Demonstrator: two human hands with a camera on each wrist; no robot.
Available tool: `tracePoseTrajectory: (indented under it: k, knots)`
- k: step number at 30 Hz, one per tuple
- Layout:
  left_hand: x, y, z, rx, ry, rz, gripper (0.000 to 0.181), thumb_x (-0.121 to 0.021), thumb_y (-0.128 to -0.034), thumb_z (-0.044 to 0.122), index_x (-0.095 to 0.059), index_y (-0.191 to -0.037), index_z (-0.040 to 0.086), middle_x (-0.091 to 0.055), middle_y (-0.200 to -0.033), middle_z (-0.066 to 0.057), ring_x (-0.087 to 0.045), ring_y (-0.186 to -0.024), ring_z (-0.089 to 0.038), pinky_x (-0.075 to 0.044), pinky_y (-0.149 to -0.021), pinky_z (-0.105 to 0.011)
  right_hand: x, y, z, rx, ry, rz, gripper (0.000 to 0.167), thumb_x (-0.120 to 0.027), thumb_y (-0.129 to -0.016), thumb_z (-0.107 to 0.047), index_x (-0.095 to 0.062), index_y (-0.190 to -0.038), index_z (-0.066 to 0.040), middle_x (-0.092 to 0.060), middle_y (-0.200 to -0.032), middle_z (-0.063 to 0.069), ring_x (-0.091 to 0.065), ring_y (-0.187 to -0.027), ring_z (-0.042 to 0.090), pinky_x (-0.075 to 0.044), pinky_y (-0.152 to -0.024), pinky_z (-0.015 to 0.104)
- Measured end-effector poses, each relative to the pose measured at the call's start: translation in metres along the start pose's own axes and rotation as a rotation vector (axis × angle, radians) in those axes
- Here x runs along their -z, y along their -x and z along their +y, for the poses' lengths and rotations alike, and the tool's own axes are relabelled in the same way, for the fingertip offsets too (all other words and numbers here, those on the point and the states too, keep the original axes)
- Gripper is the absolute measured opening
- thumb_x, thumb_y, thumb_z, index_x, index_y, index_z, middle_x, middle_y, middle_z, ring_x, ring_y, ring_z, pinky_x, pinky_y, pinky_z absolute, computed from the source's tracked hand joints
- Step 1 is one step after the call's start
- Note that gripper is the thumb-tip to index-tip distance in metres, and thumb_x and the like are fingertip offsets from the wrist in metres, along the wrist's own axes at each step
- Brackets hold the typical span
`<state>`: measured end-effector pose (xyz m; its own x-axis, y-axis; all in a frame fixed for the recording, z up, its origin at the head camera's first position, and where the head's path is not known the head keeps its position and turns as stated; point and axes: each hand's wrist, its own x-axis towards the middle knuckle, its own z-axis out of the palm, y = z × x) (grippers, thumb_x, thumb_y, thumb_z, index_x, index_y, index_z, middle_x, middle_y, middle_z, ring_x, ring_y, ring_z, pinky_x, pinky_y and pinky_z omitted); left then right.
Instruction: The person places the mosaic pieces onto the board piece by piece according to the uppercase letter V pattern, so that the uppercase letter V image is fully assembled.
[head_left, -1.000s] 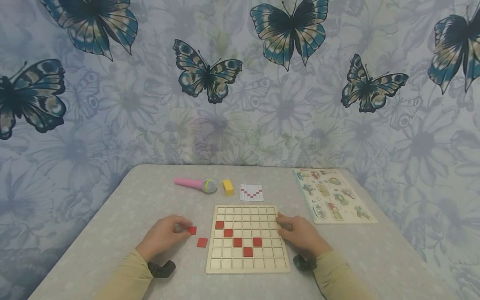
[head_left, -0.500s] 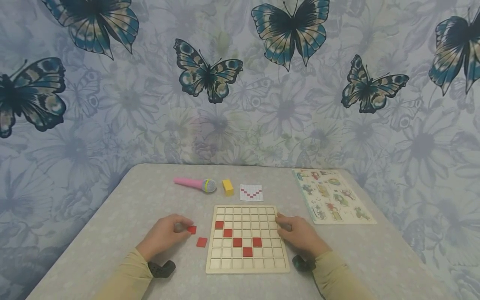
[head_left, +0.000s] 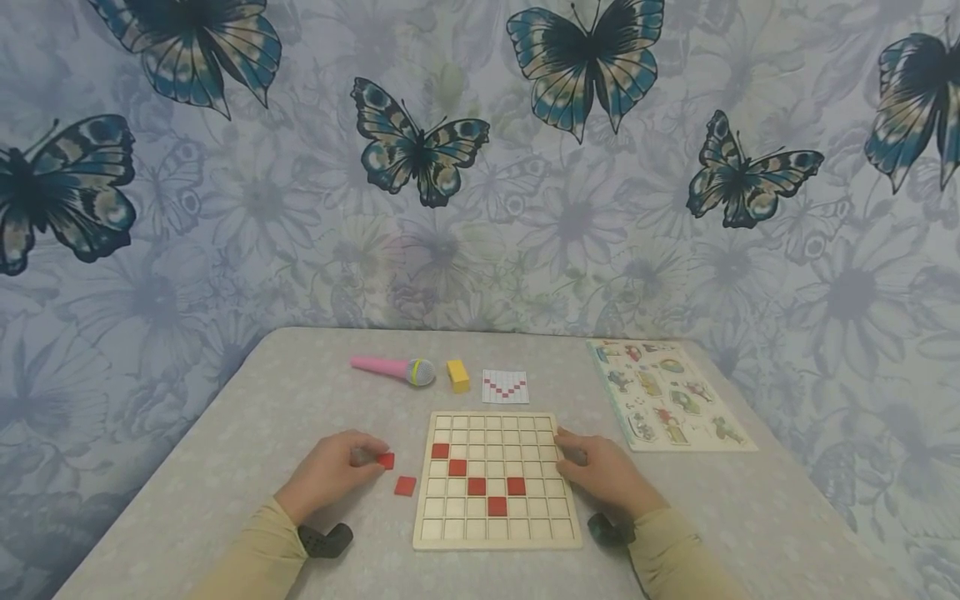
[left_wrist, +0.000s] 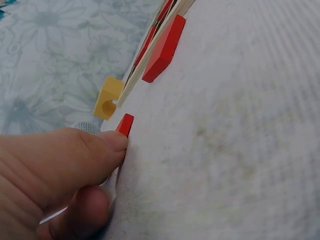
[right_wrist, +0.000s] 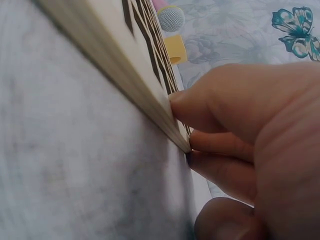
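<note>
My left hand [head_left: 333, 471] pinches a small red square tile [head_left: 386, 461] between thumb and fingers, left of the board. In the left wrist view that tile [left_wrist: 127, 123] pokes out past the thumb tip, close to the tabletop. A second red tile [head_left: 405, 486] lies flat between this hand and the wooden grid board [head_left: 497, 539]. Several red tiles [head_left: 477, 487] sit in the board's cells. With its thumb on the upper face and fingers at the edge, my right hand [head_left: 603, 471] holds the board's right side, as the right wrist view [right_wrist: 235, 115] also shows.
Behind the board lie a pink toy microphone [head_left: 393, 369], a yellow block [head_left: 457, 377] and a small card [head_left: 505, 387] printed with a V of red squares. A picture board [head_left: 678, 392] lies at the back right. The patterned wall [head_left: 480, 275] rises behind the table.
</note>
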<state>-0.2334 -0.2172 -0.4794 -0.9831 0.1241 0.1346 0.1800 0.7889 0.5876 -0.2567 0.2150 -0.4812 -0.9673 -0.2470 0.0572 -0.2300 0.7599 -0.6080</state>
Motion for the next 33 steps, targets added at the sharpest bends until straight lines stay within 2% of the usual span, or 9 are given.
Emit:
tracePoseTrajectory:
  k: [9,19,28,31,33]
  knots:
    - [0.003,0.001,0.002,-0.020,0.009,-0.001,0.023,-0.085,-0.0835,0.022,-0.078,-0.105,0.022,-0.074,-0.112,0.002,-0.064,-0.092,-0.011,-0.053,-0.081,-0.037,0.000,0.000,0.001,0.006,-0.007,0.004,0.045,-0.074,-0.092,-0.026,-0.068,-0.135,-0.016,-0.057,-0.150,-0.003,-0.046,-0.145,0.031,-0.034,-0.118,0.052]
    - [0.001,0.002,0.007,-0.003,0.031,-0.019,0.024,-0.087,-0.0819,0.024,-0.079,-0.104,0.025,-0.074,-0.109,0.006,-0.059,-0.084,-0.009,-0.051,-0.075,-0.032,-0.001,0.000,0.001,0.002,-0.004,0.006,0.045,-0.074,-0.092,-0.027,-0.069,-0.135,-0.015,-0.058,-0.149,-0.003,-0.045,-0.145,0.032,-0.034,-0.118,0.053]
    - [-0.001,-0.001,0.007,-0.012,0.062,-0.025,0.024,-0.087,-0.0823,0.030,-0.078,-0.105,0.028,-0.074,-0.108,0.010,-0.067,-0.104,-0.014,-0.056,-0.088,-0.042,0.000,0.000,-0.001,-0.006,0.015,0.005,0.044,-0.075,-0.092,-0.027,-0.069,-0.135,-0.016,-0.058,-0.149,-0.004,-0.047,-0.144,0.030,-0.035,-0.117,0.052]
    - [-0.001,-0.003,0.009,0.010,0.086,-0.036,0.025,-0.087,-0.0825,0.032,-0.078,-0.105,0.030,-0.073,-0.110,0.011,-0.067,-0.108,-0.015,-0.056,-0.090,-0.045,0.001,0.000,-0.002,-0.003,0.009,0.005,0.044,-0.074,-0.093,-0.027,-0.069,-0.135,-0.015,-0.058,-0.149,-0.004,-0.047,-0.144,0.031,-0.035,-0.117,0.053]
    - [-0.001,-0.006,0.012,-0.006,0.090,-0.041,0.024,-0.087,-0.0828,0.033,-0.078,-0.105,0.031,-0.073,-0.109,0.011,-0.067,-0.107,-0.014,-0.056,-0.088,-0.042,0.001,0.000,-0.002,-0.008,0.003,0.006,0.043,-0.074,-0.093,-0.027,-0.069,-0.134,-0.015,-0.058,-0.149,-0.004,-0.047,-0.144,0.031,-0.035,-0.117,0.053]
